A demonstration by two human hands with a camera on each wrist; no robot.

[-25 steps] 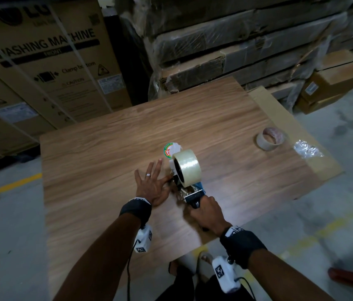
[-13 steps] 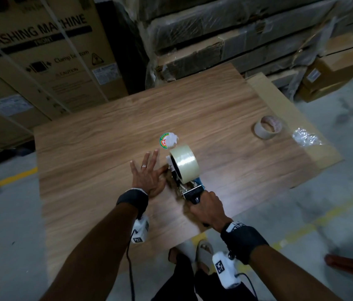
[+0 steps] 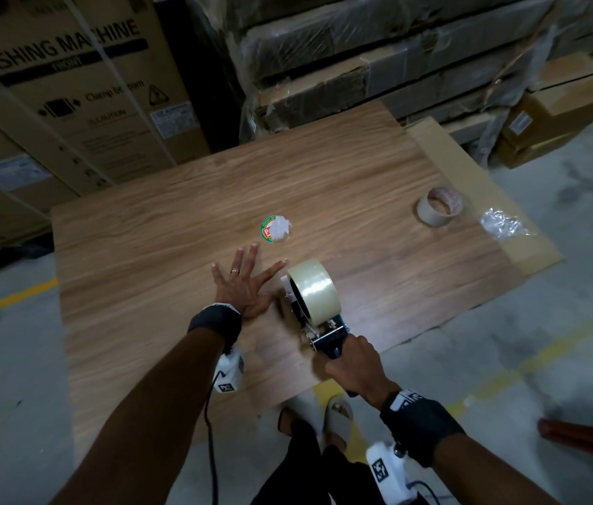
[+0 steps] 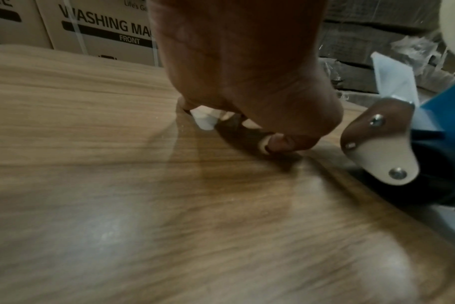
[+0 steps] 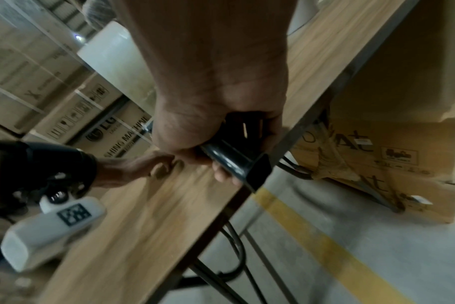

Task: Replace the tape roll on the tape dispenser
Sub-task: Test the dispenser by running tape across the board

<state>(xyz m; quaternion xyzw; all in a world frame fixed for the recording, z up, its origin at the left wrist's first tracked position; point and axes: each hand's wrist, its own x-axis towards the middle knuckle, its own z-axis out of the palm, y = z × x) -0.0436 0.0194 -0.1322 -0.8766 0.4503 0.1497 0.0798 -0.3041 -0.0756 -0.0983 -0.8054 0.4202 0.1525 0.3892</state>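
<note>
Tape dispenser (image 3: pixel 318 322) sits near the front edge of the wooden table (image 3: pixel 360 220), w/ a full clear tape roll (image 3: pixel 315 286) mounted on it. Right hand (image 3: pixel 355 366) is wrapped tight round the dispenser's black handle. Left hand (image 3: pixel 240 286) lies flat on the tabletop just left of the dispenser, fingers spread, holding nothing. Beyond the dispenser: a round sticker label (image 3: pixel 276 229). Far right of it, a spent tape core (image 3: pixel 440 210) & crumpled plastic wrap (image 3: pixel 502 226).

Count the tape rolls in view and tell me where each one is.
2. A full clear roll sits on the dispenser, whose handle the right hand grips. An almost spent roll lies near the table's far right edge. None seems hidden.
</note>
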